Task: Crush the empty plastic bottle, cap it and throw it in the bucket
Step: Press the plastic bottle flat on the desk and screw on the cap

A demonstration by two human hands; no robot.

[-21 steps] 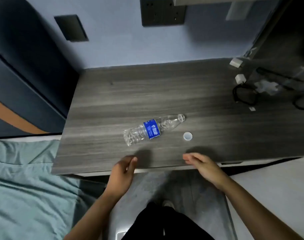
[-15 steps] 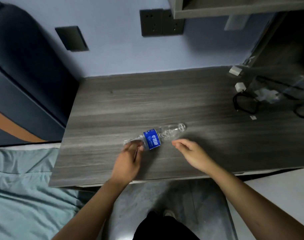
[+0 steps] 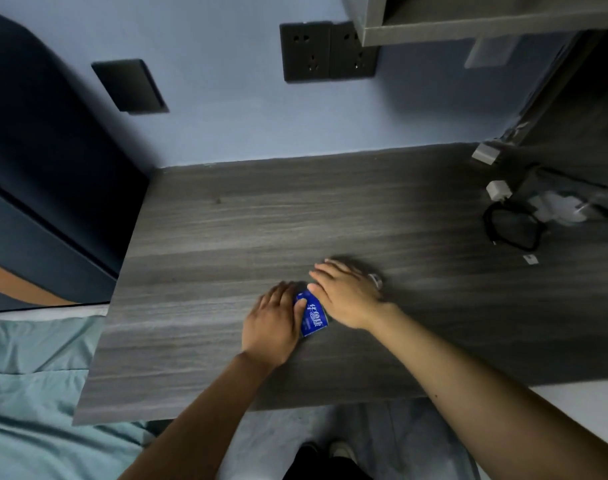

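Note:
A clear plastic bottle [image 3: 313, 315] with a blue label lies on its side on the grey wooden desk [image 3: 226, 237]. Only its label and the open neck at the right show between my hands. My left hand [image 3: 273, 322] covers the bottle's base end, fingers wrapped on it. My right hand [image 3: 345, 294] lies flat over the upper half, palm down, pressing on it. The white cap is hidden, probably under my right hand or wrist. No bucket is in view.
Black cables [image 3: 512, 226] and white chargers [image 3: 498, 190] lie at the desk's right back corner. A shelf [image 3: 468, 26] overhangs the right. Wall sockets [image 3: 326, 51] sit above the desk. A teal bedsheet [image 3: 32, 393] lies left of the desk.
Both hands moved forward from the desk's front edge onto the bottle. The left hand took its base end, the right hand came down over its upper half, hiding the cap.

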